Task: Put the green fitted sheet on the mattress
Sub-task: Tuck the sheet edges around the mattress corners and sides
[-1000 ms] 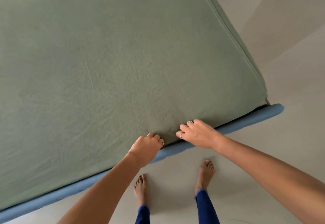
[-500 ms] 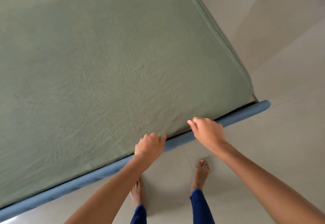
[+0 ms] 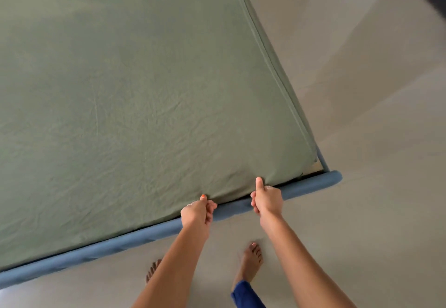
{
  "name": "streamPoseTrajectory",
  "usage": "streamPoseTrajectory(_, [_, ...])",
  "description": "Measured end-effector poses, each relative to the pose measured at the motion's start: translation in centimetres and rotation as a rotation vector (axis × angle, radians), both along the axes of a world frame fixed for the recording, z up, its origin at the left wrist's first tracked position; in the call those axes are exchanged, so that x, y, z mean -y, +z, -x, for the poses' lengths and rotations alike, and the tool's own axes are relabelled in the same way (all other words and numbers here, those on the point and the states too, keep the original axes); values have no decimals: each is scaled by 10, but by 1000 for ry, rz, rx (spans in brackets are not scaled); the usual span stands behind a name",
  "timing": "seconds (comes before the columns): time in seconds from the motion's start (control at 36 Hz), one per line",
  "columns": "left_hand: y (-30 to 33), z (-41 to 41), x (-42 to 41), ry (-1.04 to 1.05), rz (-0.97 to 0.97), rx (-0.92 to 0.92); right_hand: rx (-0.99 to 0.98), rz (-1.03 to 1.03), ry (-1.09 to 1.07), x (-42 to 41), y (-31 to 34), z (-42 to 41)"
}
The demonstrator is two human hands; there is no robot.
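Both hands have turned from lying knuckles-up on the near edge to pinching it: the left hand [image 3: 198, 212] and right hand [image 3: 266, 199] each hold the green fitted sheet [image 3: 135, 104] in a narrow grip. The sheet covers the mattress, its near hem at the blue bed rail [image 3: 101, 249]. Tucking seems the remaining step.

I see the green fitted sheet [image 3: 135, 95] as matt woven cloth, finely creased. Along its near edge, the blue bed rail [image 3: 311, 187] looks soft, padded, matt. Beyond the rail, the floor [image 3: 374, 235] reads smooth, faintly glossy.
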State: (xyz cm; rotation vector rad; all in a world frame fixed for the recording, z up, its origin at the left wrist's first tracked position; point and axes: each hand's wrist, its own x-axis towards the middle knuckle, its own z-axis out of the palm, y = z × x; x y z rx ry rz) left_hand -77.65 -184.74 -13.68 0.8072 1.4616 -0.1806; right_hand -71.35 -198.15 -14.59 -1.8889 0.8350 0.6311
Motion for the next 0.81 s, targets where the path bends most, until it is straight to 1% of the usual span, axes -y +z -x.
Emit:
streamPoseTrajectory(0.08, [-2, 10, 9, -63, -104, -9, 59, 78, 113, 7, -5, 9])
streamPoseTrajectory(0.14, [-6, 19, 16, -137, -182, -8, 54, 90, 148, 12, -8, 11])
streamPoseTrajectory(0.19, [-7, 23, 20, -203, -268, -21, 40, 38, 166, 16, -8, 8])
streamPoseTrajectory(0.25, [-8, 21, 20, -220, -316, -44, 7, -41, 204, 21, -4, 2])
streamPoseTrajectory(0.31, [-9, 18, 20, -194, -314, -51, -22, -87, 276, 32, 2, -6])
streamPoseTrajectory(0.36, [-11, 12, 23, -150, -292, -42, 5, -85, 257, 49, 8, -19])
streamPoseTrajectory(0.44, [-9, 2, 40, -152, -250, -2, 124, 52, 163, 78, 13, -44])
streamPoseTrajectory(0.5, [-3, -8, 59, -168, -196, 37, 163, 132, 117, 94, 12, -58])
streamPoseTrajectory(0.53, [-2, -14, 70, -162, -170, 56, 170, 156, 113, 100, 8, -63])
streamPoseTrajectory(0.61, [-6, -36, 101, -87, -119, 81, 165, 179, 190, 108, -10, -76])
streamPoseTrajectory(0.69, [-17, -55, 120, 33, -169, 55, 155, 136, 222, 111, -17, -86])
streamPoseTrajectory(0.81, [-24, -55, 126, 7, -256, -42, 116, 59, 215, 116, -18, -91])
